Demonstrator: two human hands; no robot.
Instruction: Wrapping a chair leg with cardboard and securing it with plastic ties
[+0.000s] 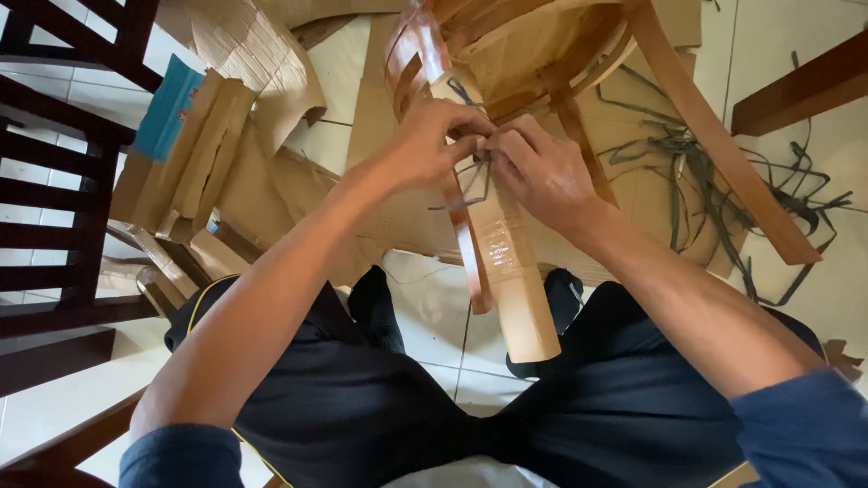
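Strap, dark and thin, crosses a cardboard-wrapped chair leg of an upturned wooden chair. Left hand and right hand meet on it, fingertips pinched closed around the strap where it lies over the wrapping; thumbs and forefingers nearly touch each other. Loose strap ends hang just below the fingers. Judgement: strap looks light, flat and springy, likely slick, so best held close to the crossing point, pinched between thumb and forefinger. Cardboard sleeve appears stiff but crushable, glossy with clear tape lower down. Leg projects toward the person, between the knees. More dark strapping lies tangled on flattened cardboard to the right, well apart from the hands.
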